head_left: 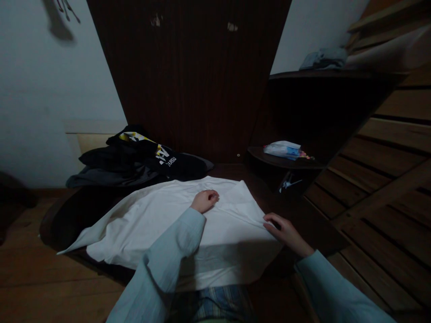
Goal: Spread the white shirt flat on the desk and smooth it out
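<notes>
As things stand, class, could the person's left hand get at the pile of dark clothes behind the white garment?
Probably yes. The left hand rests on the white garment, and nothing stands between it and the pile of dark clothes, though it would need a forward stretch.
</notes>
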Tool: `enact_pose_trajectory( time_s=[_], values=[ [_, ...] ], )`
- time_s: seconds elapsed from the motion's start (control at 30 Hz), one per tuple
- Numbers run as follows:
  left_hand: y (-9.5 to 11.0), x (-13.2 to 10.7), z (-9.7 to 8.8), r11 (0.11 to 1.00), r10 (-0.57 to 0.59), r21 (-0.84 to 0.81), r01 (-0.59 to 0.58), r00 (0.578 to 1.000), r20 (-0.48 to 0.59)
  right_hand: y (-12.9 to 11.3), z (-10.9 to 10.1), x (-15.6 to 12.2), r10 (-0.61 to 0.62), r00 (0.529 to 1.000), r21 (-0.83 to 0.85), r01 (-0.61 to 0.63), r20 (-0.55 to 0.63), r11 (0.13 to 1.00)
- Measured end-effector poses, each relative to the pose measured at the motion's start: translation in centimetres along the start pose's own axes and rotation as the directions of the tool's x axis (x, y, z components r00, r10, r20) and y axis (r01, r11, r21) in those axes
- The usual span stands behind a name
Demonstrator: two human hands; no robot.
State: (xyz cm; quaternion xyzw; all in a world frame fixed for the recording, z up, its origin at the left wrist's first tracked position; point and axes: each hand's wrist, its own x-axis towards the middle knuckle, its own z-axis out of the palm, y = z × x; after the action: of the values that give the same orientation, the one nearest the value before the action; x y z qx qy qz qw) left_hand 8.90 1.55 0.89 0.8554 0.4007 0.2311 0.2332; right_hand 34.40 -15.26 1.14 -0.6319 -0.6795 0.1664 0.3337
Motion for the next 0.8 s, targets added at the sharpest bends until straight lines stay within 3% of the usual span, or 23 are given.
enact_pose_trajectory(
  time_s=[0.4,0.57,0.8],
  values=[
    [0.5,-0.2,-0.2,0.998,0.001,0.058,-0.001,1.0,0.002,-0.2,0.8,-3.1,-0.227,0.973,-0.045,0.229,0.034,0.972],
    [0.3,-0.1,-0.1,0.995,-0.022,0.092,0.026,0.999,-0.044,0.0,1.5,-3.3,-0.136,0.99,-0.059,0.135,-0.021,0.989],
    [0.0,0.0,0.1,0.997,-0.002,0.082,0.007,0.998,-0.055,0.3,2.8,-2.6,-0.045,0.998,0.05,0.048,-0.049,0.998]
  ],
)
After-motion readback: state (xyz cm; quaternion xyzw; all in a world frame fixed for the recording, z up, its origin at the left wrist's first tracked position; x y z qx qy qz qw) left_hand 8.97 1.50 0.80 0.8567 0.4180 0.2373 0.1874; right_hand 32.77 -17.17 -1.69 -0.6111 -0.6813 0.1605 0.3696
